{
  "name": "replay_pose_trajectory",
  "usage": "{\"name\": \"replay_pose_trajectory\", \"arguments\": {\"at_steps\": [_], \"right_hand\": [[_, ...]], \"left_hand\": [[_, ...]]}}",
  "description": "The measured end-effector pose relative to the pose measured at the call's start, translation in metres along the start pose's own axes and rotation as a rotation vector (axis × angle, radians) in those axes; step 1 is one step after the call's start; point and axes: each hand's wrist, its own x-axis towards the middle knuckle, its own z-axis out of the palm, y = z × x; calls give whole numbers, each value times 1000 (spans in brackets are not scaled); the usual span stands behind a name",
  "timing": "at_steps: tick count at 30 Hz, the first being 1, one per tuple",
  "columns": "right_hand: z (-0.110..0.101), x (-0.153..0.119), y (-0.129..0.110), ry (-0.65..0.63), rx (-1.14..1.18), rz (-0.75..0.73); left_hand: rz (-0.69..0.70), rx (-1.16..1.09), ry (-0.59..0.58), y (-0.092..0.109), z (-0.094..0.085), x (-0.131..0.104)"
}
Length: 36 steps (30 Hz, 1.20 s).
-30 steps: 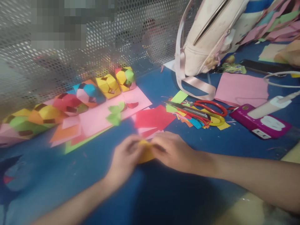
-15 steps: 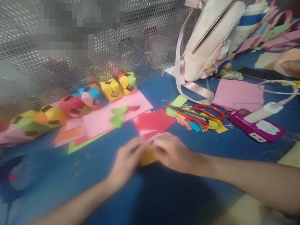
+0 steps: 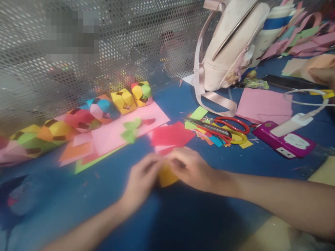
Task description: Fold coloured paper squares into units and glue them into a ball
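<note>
Between my two hands is a small piece of yellow paper (image 3: 168, 177), its upper part covered by my fingers. My left hand (image 3: 143, 174) pinches it from the left, fingers closed. From the right my right hand (image 3: 192, 167) grips it too, fingers curled and meeting the left fingertips. Just beyond them lie red paper sheets (image 3: 172, 134) with pink ones under and beside them. Green folded paper pieces (image 3: 130, 130) rest on a pink sheet (image 3: 110, 137) to the left. Whether the yellow paper has a fresh fold is hidden by my fingers.
Folded paper balls (image 3: 124, 101) line the perforated metal wall (image 3: 162, 45). Red-handled scissors (image 3: 235, 122) and a cutter (image 3: 206, 126) lie on paper scraps. A purple power strip (image 3: 285, 139), a pink sheet (image 3: 264, 104) and a pale backpack (image 3: 225, 59) stand right. Another person's hand (image 3: 323, 71) shows far right.
The yellow paper has turned slightly between my fingers, and its lower corner sits a little further right. Both hands stay close together, and the view has shifted slightly.
</note>
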Motion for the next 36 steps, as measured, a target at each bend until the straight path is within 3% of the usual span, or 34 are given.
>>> {"name": "replay_pose_trajectory", "arguments": {"at_steps": [10, 25, 31, 36], "right_hand": [[0, 0, -1, 17, 62, -6], [-1, 2, -1, 57, 15, -114], [-1, 2, -2, 90, 52, -75], [-3, 2, -4, 19, 135, -20]], "left_hand": [[-15, 30, 34, 2, 0, 0], [87, 33, -76, 0, 0, -4], [10, 11, -60, 3, 2, -3], [-21, -17, -12, 2, 1, -2]]}}
